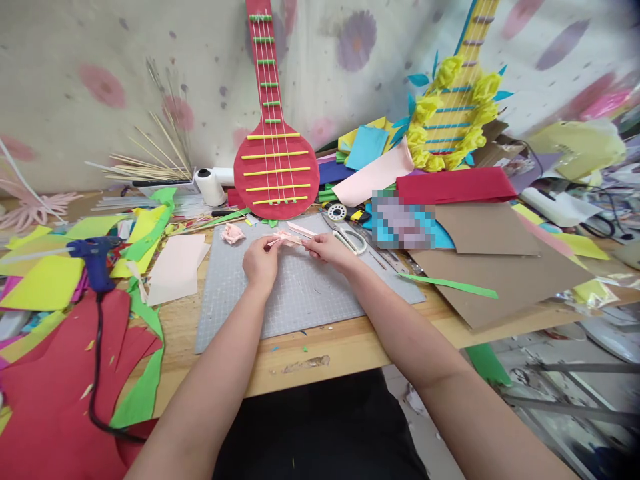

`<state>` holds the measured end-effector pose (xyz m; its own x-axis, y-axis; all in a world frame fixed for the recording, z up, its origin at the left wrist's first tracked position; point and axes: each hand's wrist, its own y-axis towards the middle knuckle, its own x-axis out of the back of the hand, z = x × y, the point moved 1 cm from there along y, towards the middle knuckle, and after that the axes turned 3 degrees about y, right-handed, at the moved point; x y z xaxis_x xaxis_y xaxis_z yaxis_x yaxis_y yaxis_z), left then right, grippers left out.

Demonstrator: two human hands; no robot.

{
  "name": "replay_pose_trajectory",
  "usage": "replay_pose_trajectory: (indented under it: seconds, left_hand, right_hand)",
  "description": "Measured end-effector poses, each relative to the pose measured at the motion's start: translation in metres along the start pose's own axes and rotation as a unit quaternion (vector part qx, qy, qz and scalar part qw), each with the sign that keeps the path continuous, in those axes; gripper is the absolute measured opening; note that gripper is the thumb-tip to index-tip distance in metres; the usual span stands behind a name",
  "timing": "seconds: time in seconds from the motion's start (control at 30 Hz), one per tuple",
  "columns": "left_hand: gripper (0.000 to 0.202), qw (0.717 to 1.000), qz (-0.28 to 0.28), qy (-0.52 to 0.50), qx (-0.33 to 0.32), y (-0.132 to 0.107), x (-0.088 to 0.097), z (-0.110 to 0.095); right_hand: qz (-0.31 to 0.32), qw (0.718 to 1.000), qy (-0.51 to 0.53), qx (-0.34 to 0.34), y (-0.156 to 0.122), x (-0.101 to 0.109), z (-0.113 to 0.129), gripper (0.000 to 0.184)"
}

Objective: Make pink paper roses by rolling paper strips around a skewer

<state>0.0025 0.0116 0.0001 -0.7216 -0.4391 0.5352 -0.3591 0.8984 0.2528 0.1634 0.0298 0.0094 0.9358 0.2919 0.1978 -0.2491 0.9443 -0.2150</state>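
Both my hands meet over the grey cutting mat (300, 293). My left hand (260, 261) is closed, pinching one end of a pale pink paper strip (287, 239). My right hand (326, 249) pinches the other end of the same strip, fingers pressed together. A crumpled pink paper flower (232, 233) lies on the mat's far left corner. More pink strips (302, 229) lie just beyond my fingers.
Scissors (349, 235) lie right of my hands. A blue glue gun (94, 257) rests on the coloured paper at left. A red paper guitar (275, 153) and a yellow one (453, 113) lean on the wall. Brown cardboard (505, 280) covers the right side.
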Motion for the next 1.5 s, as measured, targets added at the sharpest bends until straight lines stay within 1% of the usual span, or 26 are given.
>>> replay_pose_trajectory:
  seconds: [0.07, 0.13, 0.3, 0.4, 0.47, 0.53, 0.7, 1.07, 1.2, 1.4, 1.5]
  left_hand:
    - [0.014, 1.0, 0.005, -0.02, 0.011, 0.001, -0.001, 0.001]
    - [0.016, 1.0, 0.006, -0.023, 0.008, 0.002, -0.002, 0.002]
    - [0.014, 0.999, -0.005, -0.043, 0.013, 0.003, -0.004, 0.003]
    - [0.015, 0.999, -0.003, -0.04, 0.02, 0.003, -0.004, 0.003]
    - [0.015, 0.999, -0.001, -0.044, 0.015, 0.003, -0.004, 0.003]
    - [0.015, 0.998, 0.001, -0.059, 0.007, 0.004, -0.004, 0.004]
    - [0.009, 0.993, -0.012, -0.121, 0.006, 0.005, -0.005, 0.007]
    - [0.007, 0.996, -0.024, -0.082, -0.03, 0.007, -0.007, 0.008]
    - [0.008, 0.997, -0.013, -0.069, -0.033, 0.008, -0.008, 0.008]
    - [0.011, 0.992, 0.001, -0.119, -0.041, 0.008, -0.01, 0.012]
    - [0.01, 0.991, 0.007, -0.127, -0.031, 0.009, -0.011, 0.014]
  right_hand:
    - [0.001, 1.0, 0.002, 0.005, 0.0, -0.001, 0.0, 0.032]
    - [-0.002, 1.0, -0.007, 0.01, 0.002, -0.002, -0.001, 0.032]
    - [-0.024, 0.997, -0.07, 0.026, 0.005, -0.004, -0.003, 0.033]
    - [-0.043, 0.99, -0.116, 0.063, 0.002, -0.005, 0.0, 0.033]
    - [-0.056, 0.984, -0.145, 0.094, 0.0, -0.005, 0.002, 0.032]
    - [-0.063, 0.978, -0.164, 0.109, -0.002, -0.006, 0.004, 0.031]
    - [-0.066, 0.974, -0.185, 0.114, -0.001, -0.006, 0.002, 0.03]
    - [-0.077, 0.957, -0.244, 0.136, 0.001, -0.005, -0.002, 0.035]
    - [-0.081, 0.947, -0.274, 0.145, -0.001, -0.006, 0.0, 0.035]
    - [-0.087, 0.935, -0.304, 0.159, -0.005, -0.007, 0.003, 0.035]
    - [-0.093, 0.93, -0.312, 0.17, -0.006, -0.008, 0.003, 0.034]
